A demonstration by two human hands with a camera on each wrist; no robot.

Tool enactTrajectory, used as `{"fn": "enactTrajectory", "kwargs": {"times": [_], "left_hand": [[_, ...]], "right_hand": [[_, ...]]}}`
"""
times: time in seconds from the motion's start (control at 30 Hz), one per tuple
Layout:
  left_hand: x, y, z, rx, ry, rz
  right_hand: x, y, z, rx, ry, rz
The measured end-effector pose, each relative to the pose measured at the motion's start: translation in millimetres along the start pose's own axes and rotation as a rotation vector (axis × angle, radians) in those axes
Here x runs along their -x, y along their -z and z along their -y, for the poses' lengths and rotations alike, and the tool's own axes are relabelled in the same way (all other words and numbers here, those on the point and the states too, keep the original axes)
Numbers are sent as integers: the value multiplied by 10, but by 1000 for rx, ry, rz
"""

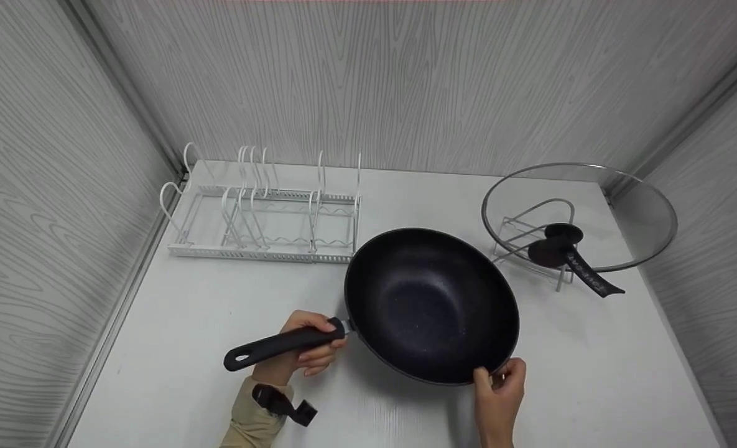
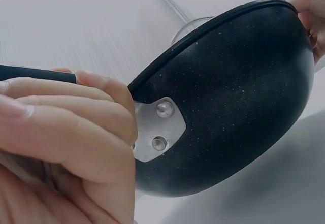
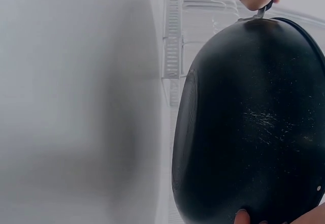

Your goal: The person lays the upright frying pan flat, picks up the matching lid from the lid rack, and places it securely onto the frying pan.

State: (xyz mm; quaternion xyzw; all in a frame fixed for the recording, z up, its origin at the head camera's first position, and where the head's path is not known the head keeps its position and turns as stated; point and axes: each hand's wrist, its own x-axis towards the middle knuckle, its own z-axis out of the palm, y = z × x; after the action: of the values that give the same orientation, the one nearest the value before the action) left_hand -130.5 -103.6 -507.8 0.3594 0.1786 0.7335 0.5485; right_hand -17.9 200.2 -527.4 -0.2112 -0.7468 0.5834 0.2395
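Note:
A black wok (image 1: 424, 305) with a long black handle (image 1: 281, 347) is held up over the white table, its inside facing the head camera. My left hand (image 1: 309, 348) grips the handle close to where it joins the wok. At the near right rim my right hand (image 1: 499, 392) pinches the edge, thumb inside and fingers underneath. The left wrist view shows the dark speckled outside and a riveted metal bracket (image 2: 160, 125) beside the left fingers. Below the lifted wok, its shadow falls on the table in the right wrist view.
A white wire rack (image 1: 262, 252) with upright loops stands at the back left. At the back right, a glass lid (image 1: 629, 218) with a black knob leans in a small wire stand (image 1: 561, 280). Grey wood-grain panels (image 1: 405, 81) enclose the table (image 1: 175, 348) on three sides.

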Motion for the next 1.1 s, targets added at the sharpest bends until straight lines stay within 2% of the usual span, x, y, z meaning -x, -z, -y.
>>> {"fn": "enactTrajectory", "kwargs": {"times": [0.2, 0.33, 0.6, 0.73, 0.93, 1.1], "left_hand": [[13, 49, 37, 7, -15, -25], [28, 83, 53, 7, -10, -60], [53, 154, 109, 19, -13, -107], [74, 177, 144, 19, -5, -135], [98, 212, 159, 17, 2, -137], [163, 266, 139, 28, 16, -159]], "right_hand": [[-30, -25, -108, -24, 34, -22], [-36, -39, -125, 0, 9, -14], [41, -52, 175, 45, -42, 4], [31, -50, 92, 47, -59, 2], [-14, -36, -151, 51, -88, 27], [2, -14, -196, 185, -95, 101]]}}
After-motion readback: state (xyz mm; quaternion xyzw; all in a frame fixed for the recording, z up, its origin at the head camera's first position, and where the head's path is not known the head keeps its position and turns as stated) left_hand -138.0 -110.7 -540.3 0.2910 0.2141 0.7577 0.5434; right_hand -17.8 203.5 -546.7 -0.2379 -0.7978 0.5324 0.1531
